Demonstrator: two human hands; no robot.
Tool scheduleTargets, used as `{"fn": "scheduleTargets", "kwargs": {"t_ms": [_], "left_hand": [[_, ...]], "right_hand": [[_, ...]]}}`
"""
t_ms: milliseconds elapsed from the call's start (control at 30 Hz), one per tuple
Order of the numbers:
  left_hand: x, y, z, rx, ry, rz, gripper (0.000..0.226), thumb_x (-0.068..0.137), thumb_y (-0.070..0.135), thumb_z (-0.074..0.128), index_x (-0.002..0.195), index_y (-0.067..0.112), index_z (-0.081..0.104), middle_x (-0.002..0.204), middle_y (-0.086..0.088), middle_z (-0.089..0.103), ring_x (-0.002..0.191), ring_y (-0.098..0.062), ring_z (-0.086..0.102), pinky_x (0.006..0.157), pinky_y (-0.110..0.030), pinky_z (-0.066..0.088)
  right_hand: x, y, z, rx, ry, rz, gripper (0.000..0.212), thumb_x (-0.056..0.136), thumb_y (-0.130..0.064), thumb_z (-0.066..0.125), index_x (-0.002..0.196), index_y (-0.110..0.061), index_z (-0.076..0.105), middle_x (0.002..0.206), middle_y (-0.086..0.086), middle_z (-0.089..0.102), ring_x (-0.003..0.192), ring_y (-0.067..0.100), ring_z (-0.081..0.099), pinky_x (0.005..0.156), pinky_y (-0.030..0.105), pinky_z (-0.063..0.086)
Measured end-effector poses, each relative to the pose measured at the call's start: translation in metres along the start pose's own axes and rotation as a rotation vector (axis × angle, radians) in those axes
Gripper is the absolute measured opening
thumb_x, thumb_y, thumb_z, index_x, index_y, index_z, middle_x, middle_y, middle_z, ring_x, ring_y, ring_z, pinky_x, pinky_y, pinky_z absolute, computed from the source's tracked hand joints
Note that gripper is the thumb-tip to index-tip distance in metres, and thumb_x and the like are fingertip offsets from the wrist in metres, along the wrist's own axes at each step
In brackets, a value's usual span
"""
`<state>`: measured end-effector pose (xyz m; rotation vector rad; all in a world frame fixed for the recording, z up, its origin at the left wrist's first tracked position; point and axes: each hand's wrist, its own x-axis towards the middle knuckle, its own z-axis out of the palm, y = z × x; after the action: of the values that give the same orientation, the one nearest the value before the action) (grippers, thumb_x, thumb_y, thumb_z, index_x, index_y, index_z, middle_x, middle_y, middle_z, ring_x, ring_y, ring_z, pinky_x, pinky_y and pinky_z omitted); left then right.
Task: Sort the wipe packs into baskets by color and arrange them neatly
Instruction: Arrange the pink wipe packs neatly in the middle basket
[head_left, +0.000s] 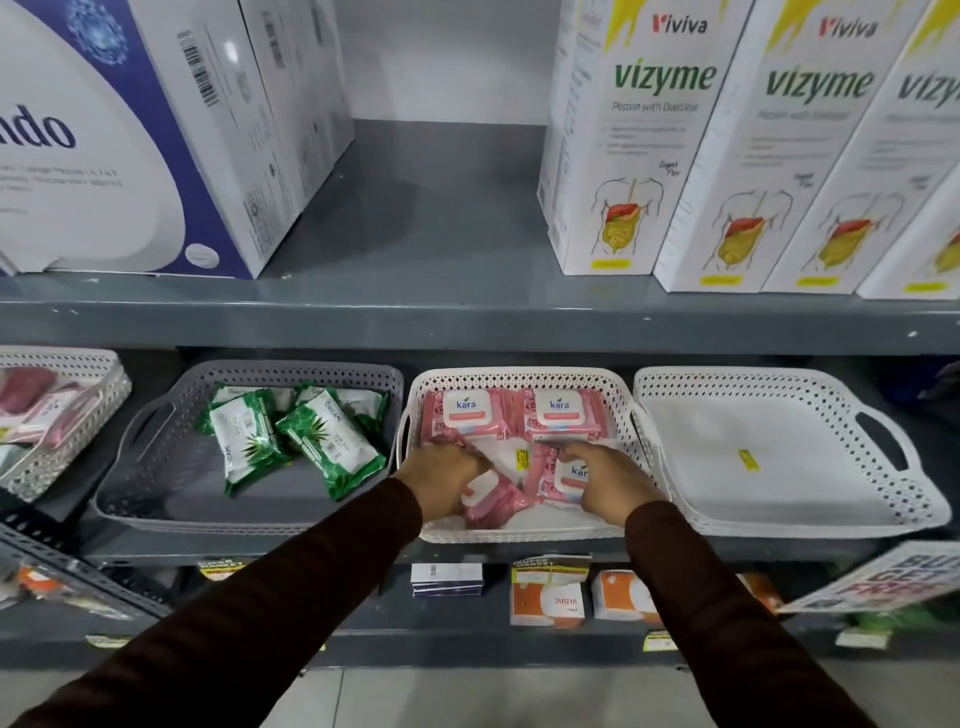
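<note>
A white perforated basket (519, 376) in the middle of the lower shelf holds several pink wipe packs. Two pink packs (563, 413) lie flat side by side along its back wall. My left hand (441, 473) rests on a tilted pink pack (493, 501) at the front left of this basket. My right hand (608, 480) grips another pink pack (550, 473) at the front right. To the left, a grey basket (171, 415) contains several green wipe packs (311, 441) lying in a loose heap.
An empty white basket (831, 410) with a yellow sticker sits on the right. Another white basket (78, 374) with pinkish packs stands at far left. Tall white boxes (639, 156) fill the upper shelf. Small boxes sit on the shelf below.
</note>
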<state>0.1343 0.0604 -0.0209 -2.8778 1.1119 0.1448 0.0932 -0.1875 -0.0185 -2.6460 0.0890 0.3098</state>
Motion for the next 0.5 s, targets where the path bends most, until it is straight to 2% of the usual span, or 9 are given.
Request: {"fn": "scheduleTargets", "kwargs": {"t_ms": [167, 267, 367, 500], "left_hand": [[0.003, 0.003, -0.007, 0.011, 0.011, -0.070, 0.055, 0.085, 0.019, 0.068, 0.137, 0.019, 0.049, 0.131, -0.003, 0.060, 0.116, -0.024, 0.058, 0.090, -0.036, 0.051], [0.008, 0.007, -0.012, 0.040, -0.006, -0.124, 0.046, 0.084, 0.028, 0.070, 0.126, 0.016, 0.056, 0.117, -0.004, 0.065, 0.104, -0.024, 0.063, 0.083, -0.038, 0.055], [0.009, 0.017, -0.007, 0.116, -0.022, -0.180, 0.038, 0.087, 0.042, 0.066, 0.109, 0.011, 0.063, 0.093, -0.005, 0.067, 0.080, -0.021, 0.065, 0.069, -0.033, 0.056], [0.009, 0.022, 0.007, 0.069, 0.013, -0.213, 0.041, 0.087, 0.034, 0.066, 0.117, 0.007, 0.058, 0.103, -0.009, 0.065, 0.089, -0.024, 0.063, 0.070, -0.035, 0.057]], "right_hand": [[0.003, 0.010, -0.009, 0.087, -0.053, -0.018, 0.060, 0.070, 0.018, 0.065, 0.113, -0.025, 0.064, 0.131, -0.002, 0.059, 0.119, 0.022, 0.055, 0.094, 0.030, 0.047], [0.003, 0.014, -0.008, 0.099, -0.078, -0.042, 0.060, 0.070, 0.020, 0.063, 0.107, -0.028, 0.064, 0.125, -0.007, 0.058, 0.121, 0.022, 0.054, 0.096, 0.031, 0.047], [-0.001, 0.020, -0.003, 0.136, -0.129, -0.040, 0.056, 0.077, 0.012, 0.068, 0.113, -0.031, 0.065, 0.128, -0.009, 0.058, 0.122, 0.021, 0.053, 0.100, 0.030, 0.044], [-0.001, 0.021, 0.001, 0.182, -0.091, -0.058, 0.051, 0.083, 0.003, 0.070, 0.123, -0.029, 0.065, 0.138, -0.003, 0.057, 0.120, 0.019, 0.055, 0.093, 0.020, 0.041]]}}
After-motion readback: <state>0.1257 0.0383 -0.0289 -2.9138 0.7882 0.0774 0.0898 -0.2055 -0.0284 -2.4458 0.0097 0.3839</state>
